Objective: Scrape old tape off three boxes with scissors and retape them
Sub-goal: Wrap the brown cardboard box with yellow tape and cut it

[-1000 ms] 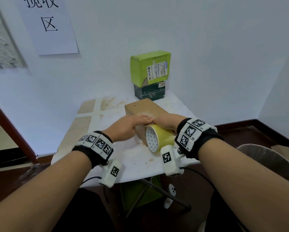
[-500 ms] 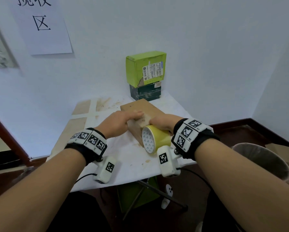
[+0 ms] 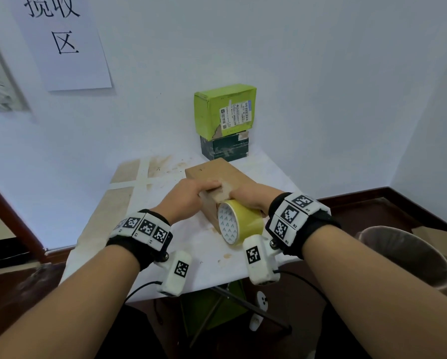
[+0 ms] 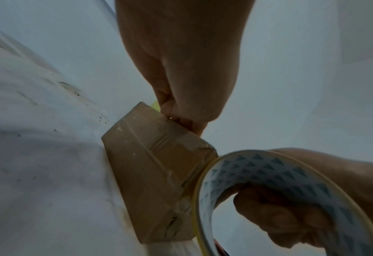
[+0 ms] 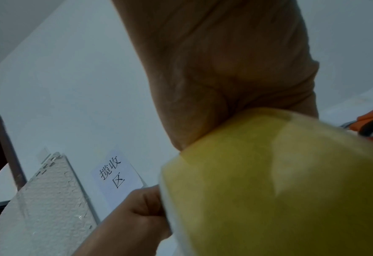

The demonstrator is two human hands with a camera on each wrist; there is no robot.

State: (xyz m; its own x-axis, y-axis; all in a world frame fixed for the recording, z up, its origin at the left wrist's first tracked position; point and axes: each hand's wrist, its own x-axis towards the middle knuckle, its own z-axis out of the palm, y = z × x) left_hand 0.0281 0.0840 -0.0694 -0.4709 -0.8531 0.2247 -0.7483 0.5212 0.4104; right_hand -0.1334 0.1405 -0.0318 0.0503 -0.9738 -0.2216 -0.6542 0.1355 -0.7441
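Observation:
A brown cardboard box [image 3: 217, 173] lies on the white-covered table [image 3: 129, 229]. My left hand [image 3: 188, 198] is at its near left corner, fingertips pressing down on the box top [image 4: 159, 131]. My right hand [image 3: 253, 196] grips a yellow tape roll [image 3: 239, 220], fingers through its patterned core [image 4: 268, 175]. The roll is held against the box's near end. A pale strip [image 3: 226, 190] shows on the box top between my hands. A green box [image 3: 225, 110] is stacked on a dark green box [image 3: 225, 149] at the back wall. Orange-handled scissors [image 5: 371, 124] show beyond the roll.
A round bin [image 3: 403, 252] stands on the floor to the right of the table. A paper sign [image 3: 64, 42] hangs on the wall at the left. Walls close the table in at the back and right. The folding table's legs [image 3: 217, 314] show below its front edge.
My hands, touching on the box top a second ago, have drawn apart, and a pale strip shows between them. The roll stays at the box's near end.

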